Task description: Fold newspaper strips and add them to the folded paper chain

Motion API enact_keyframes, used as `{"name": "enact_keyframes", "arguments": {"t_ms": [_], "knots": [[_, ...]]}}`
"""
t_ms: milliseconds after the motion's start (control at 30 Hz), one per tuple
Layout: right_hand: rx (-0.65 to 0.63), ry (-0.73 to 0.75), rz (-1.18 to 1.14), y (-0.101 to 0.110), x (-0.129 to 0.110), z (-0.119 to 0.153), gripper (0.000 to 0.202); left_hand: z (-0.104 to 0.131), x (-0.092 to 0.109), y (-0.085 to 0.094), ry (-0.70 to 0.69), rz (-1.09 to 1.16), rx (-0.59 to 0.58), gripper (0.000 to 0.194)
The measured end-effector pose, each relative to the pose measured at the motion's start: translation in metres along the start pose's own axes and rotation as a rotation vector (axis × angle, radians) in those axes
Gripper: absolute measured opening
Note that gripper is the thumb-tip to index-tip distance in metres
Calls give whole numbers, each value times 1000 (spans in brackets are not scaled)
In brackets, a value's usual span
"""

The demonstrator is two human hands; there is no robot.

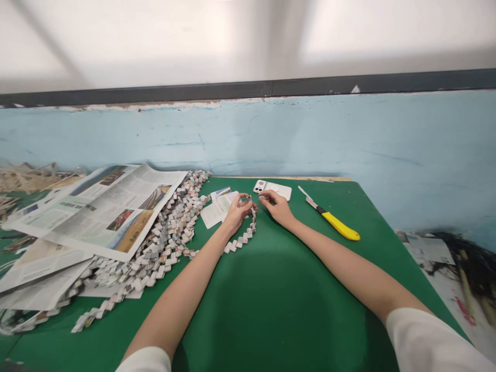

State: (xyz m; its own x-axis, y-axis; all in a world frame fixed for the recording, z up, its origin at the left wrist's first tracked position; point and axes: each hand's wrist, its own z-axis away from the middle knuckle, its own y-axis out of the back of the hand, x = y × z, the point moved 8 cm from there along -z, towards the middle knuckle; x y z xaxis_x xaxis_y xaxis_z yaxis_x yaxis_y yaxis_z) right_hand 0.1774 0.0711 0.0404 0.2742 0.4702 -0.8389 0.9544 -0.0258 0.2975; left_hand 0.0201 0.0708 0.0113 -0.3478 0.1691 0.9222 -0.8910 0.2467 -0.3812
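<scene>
Left hand (238,212) pinching a folded-paper chain (245,237), right hand (277,205) curled inward just beside, its grip unclear

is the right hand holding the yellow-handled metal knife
No, the yellow-handled metal knife lies on the green tabletop, apart from the right hand.

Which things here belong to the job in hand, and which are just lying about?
Likely the job:
folded-paper chain, held in the left hand, right hand close by
heap of similar chains
paper slips
newspaper sheets, perhaps as material

Likely just lying about:
white phone
yellow-handled knife, untouched, though possibly a tool
</scene>
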Motion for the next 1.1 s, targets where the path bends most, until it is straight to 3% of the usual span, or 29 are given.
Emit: {"name": "enact_keyframes", "arguments": {"t_ms": [567, 1100], "knots": [[-16, -7, 0, -1, 0, 0, 30, 0, 0, -3, 34, 30, -37, 53], [-19, -5, -11, -3, 0, -1, 26, 1, 0, -1, -20, -71, 18, 54]]}}
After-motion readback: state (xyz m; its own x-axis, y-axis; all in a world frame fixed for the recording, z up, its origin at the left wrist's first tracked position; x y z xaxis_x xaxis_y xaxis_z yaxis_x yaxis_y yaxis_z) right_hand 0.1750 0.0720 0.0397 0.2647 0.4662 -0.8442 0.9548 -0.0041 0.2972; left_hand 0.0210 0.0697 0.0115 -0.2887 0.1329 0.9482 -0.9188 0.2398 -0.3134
